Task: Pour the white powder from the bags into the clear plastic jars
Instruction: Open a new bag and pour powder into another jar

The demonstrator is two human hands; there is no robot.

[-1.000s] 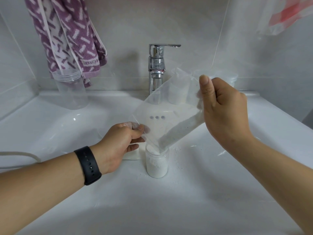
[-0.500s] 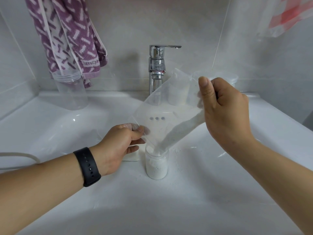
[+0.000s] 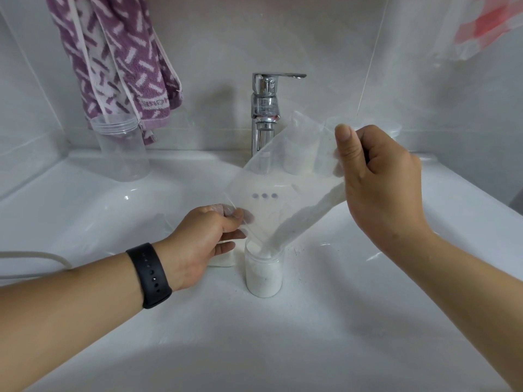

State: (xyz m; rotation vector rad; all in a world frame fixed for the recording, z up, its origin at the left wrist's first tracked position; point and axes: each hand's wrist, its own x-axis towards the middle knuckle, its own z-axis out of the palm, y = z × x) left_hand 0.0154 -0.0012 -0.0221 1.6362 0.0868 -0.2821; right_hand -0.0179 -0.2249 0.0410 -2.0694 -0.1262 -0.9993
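A clear plastic bag [image 3: 283,190] is tilted with its lower corner in the mouth of a small clear jar [image 3: 263,274] standing in the white sink. White powder runs down the bag's right edge into the jar, which is mostly full. My left hand [image 3: 203,241] pinches the bag's lower left edge. My right hand [image 3: 376,182] grips the raised right corner, thumb up. A second white-filled jar [image 3: 225,257] stands partly hidden behind my left hand.
An empty taller clear jar [image 3: 121,148] stands on the sink ledge at back left under a purple towel [image 3: 119,60]. A chrome tap [image 3: 264,108] rises behind the bag. Spilled powder specks lie by the jar. A grey cable [image 3: 34,257] crosses the left rim.
More powder has slid down the bag into the jar, and its level has risen. Both hands keep nearly the same hold; the right hand has lifted slightly.
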